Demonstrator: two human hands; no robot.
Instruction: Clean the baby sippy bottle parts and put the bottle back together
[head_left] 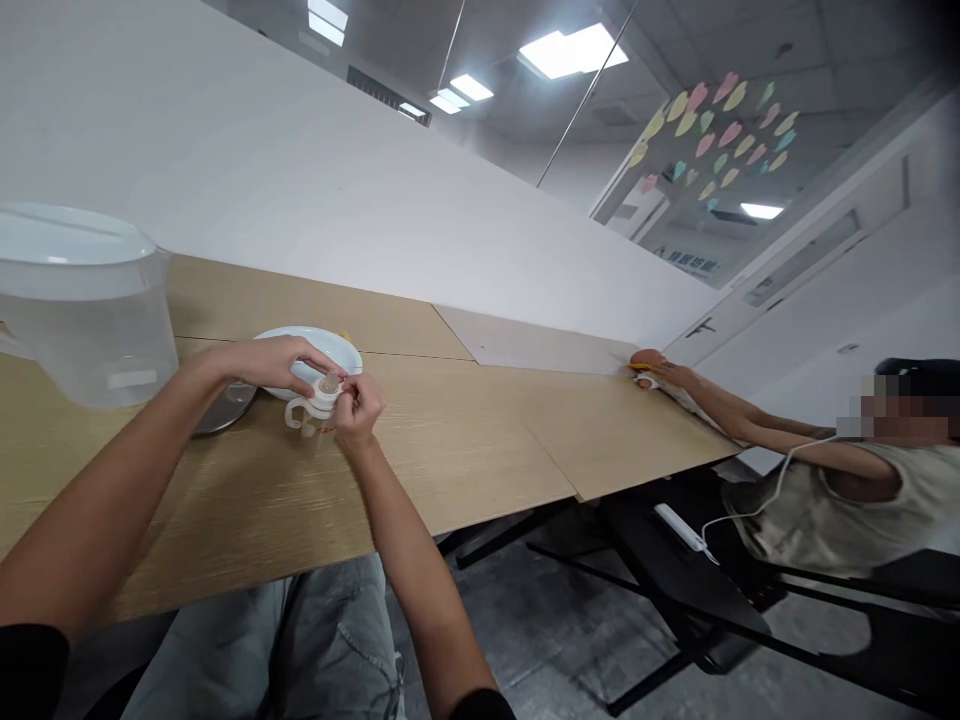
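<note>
White-lidded sippy cup [324, 402] is held between the front and wall-side edges of the desk [450, 450], beside the pale plate [337, 345], left hand [276, 362] gripping opposite the pinching right hand [361, 408], apparently for steadiness.

Tabletop [465, 435] opens right of the cup [324, 402]; pitcher [94, 320] blocks left.

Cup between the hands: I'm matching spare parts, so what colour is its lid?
The lid is white, seen in the head view.
</note>
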